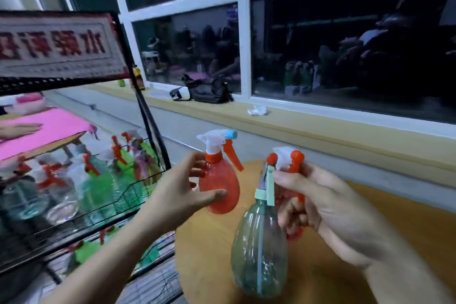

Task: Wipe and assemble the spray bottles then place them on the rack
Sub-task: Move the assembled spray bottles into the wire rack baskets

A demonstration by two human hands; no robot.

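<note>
Head view: left hand (177, 187) grips the red spray bottle (222, 187), right hand (320, 205) clasps the green spray bottle (259, 254) by its sprayer — best carry both upright to the wire rack (152, 121) on the left.

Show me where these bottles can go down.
Bare wooden table left of the clear bottle and beyond the right hand toward the wall. On the rack, the middle shelf is crowded with bottles.

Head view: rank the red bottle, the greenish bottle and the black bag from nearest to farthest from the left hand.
1. Red bottle, held in the left hand.
2. Greenish bottle, just to its right.
3. Black bag, far off on the window sill.
</note>
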